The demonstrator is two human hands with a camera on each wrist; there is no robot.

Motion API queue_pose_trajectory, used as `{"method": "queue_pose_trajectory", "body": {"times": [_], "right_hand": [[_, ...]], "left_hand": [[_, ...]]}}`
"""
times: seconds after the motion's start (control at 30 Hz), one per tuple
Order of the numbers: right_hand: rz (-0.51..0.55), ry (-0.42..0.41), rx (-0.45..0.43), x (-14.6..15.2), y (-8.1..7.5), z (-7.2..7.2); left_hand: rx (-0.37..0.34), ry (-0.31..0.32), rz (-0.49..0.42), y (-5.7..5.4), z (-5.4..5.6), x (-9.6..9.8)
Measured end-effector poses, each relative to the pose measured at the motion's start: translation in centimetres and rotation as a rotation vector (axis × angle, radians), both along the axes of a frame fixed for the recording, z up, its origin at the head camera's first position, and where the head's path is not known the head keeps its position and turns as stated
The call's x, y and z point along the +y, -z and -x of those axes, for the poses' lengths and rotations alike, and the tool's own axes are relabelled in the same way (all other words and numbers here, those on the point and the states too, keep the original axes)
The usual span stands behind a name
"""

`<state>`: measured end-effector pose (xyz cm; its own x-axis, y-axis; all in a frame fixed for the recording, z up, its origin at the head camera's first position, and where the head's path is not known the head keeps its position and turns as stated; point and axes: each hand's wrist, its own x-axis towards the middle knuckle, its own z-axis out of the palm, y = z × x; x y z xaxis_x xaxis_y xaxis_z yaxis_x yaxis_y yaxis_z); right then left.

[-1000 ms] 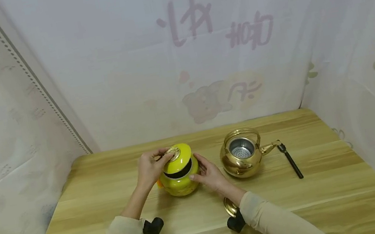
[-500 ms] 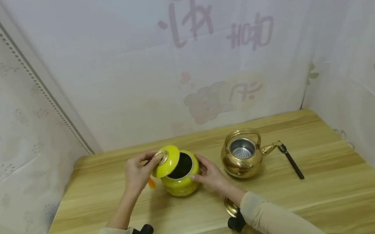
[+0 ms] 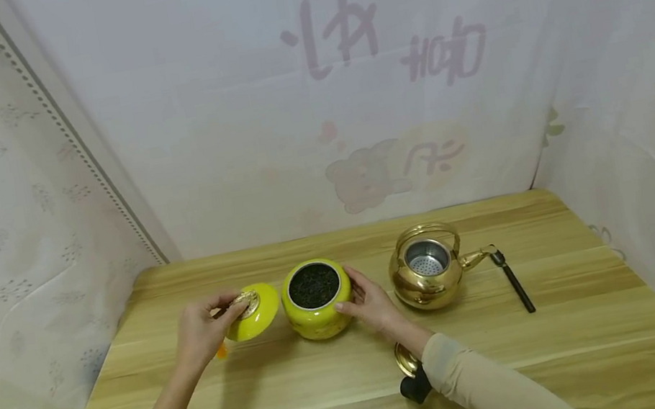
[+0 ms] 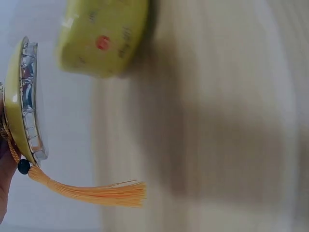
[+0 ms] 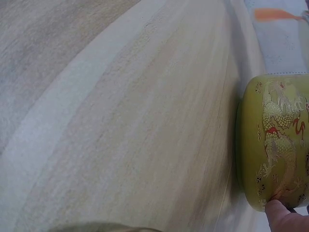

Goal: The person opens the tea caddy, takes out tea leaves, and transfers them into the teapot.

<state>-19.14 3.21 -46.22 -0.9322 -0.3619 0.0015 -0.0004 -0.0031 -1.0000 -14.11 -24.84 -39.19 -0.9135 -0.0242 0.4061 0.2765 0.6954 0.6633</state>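
Observation:
My left hand [image 3: 201, 329] pinches the gold knob of a yellow jar lid [image 3: 262, 312], which is tilted and raised off the table. An orange tassel [image 4: 91, 192] hangs from the knob, and a clear sealing ring [image 4: 32, 104] shows under the lid. Just right of the lid stands the yellow tea jar [image 3: 317, 323], uncovered, with dark leaf-like contents inside. Dragon decoration covers the jar's side in the right wrist view. My right hand [image 3: 374, 304] holds the jar's right side, thumb in front and fingers behind.
A golden teapot [image 3: 424, 287] with its strainer showing stands right of the jar. By its spout lies a black-handled tool [image 3: 515, 284]. A small golden lid [image 3: 405, 360] is partly hidden by my right wrist. Curtains border the wooden table [image 3: 337, 407].
My left hand has lifted the lid off the jar and carried it left and slightly down, exposing the dark contents. The right hand has stayed on the jar.

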Motion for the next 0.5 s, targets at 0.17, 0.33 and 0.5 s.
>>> {"method": "queue_pose_trajectory", "body": {"times": [0.17, 0.33, 0.5], "right_hand": [[-0.005, -0.005, 0.007, 0.0, -0.1, -0.1], [-0.01, -0.015, 0.015, 0.1, 0.0, -0.1], [-0.016, -0.025, 0.014, 0.2, 0.0, 0.0]], "left_hand": [[-0.006, -0.018, 0.07, 2.0, -0.8, -0.8], [-0.047, -0.054, 0.109, 3.7, -1.4, -1.1], [-0.074, -0.085, 0.118, 4.8, -1.6, -1.2]]}}
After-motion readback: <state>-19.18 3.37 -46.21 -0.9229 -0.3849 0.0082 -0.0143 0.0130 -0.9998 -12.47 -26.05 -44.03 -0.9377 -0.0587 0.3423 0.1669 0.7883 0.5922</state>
